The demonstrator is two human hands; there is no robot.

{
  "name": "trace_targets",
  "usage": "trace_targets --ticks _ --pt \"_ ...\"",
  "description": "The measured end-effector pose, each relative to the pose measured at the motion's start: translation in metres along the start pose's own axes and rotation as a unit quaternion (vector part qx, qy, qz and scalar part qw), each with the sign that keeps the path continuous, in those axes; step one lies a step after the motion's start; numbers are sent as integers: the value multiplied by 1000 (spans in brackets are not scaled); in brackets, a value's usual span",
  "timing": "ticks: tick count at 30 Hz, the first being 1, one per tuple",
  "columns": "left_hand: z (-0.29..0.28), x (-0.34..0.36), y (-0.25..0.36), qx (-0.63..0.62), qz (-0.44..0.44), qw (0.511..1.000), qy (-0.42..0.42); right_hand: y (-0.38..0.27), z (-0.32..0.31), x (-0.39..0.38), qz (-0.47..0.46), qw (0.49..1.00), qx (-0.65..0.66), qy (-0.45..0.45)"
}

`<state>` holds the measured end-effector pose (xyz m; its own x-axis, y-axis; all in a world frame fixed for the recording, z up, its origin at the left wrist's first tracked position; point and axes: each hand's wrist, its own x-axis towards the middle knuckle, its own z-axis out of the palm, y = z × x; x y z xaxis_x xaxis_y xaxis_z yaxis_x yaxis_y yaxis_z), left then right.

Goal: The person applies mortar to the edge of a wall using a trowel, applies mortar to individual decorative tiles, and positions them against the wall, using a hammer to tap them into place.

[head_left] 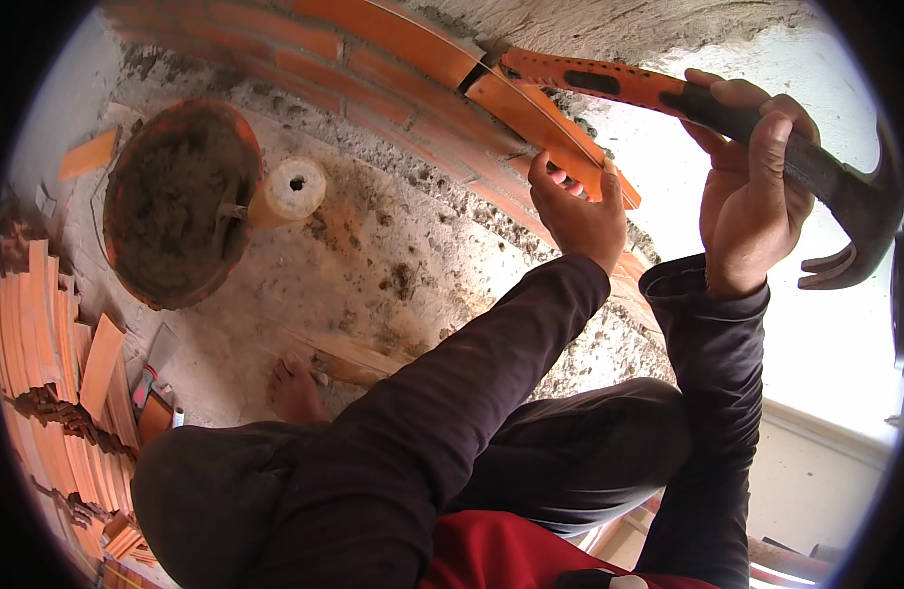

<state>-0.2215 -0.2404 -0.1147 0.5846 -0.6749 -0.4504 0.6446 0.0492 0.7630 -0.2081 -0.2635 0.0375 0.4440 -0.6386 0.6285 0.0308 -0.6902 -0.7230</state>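
Note:
My left hand (pixel 582 218) is closed on the near end of a thin orange brick slip (pixel 535 120), fingers and thumb around its edge. The slip lies along the top of a brick-faced wall (pixel 383 83), with a dark gap between it and the neighbouring slip. In my right hand (pixel 751 201) is a claw hammer (pixel 629 82), gripped by the dark part of its handle near the head. The hammer's claw head points right, and its orange handle end is at the slip's far end; whether they touch I cannot tell.
A round tub of grey mortar (pixel 246 147) stands on the dusty floor, beside a pale roll (pixel 297 187). Stacked brick slips (pixel 54 334) and a red-handled putty knife (pixel 148 378) lie at the left. My bare foot (pixel 293 388) rests on the floor.

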Motion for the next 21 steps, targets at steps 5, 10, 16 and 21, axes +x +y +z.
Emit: trace_targets --ticks 5,10,16,21 --pt "3 2 -7 26 44 999 17 0 3 -2 2 1000 17 7" --pt "5 4 -9 36 57 997 26 -2 3 0 -13 1000 -4 8" --pt "6 5 -9 34 61 997 34 -5 1 0 -16 1000 -15 -5" --pt "5 3 -3 32 34 998 30 -8 2 -4 4 1000 -17 1"
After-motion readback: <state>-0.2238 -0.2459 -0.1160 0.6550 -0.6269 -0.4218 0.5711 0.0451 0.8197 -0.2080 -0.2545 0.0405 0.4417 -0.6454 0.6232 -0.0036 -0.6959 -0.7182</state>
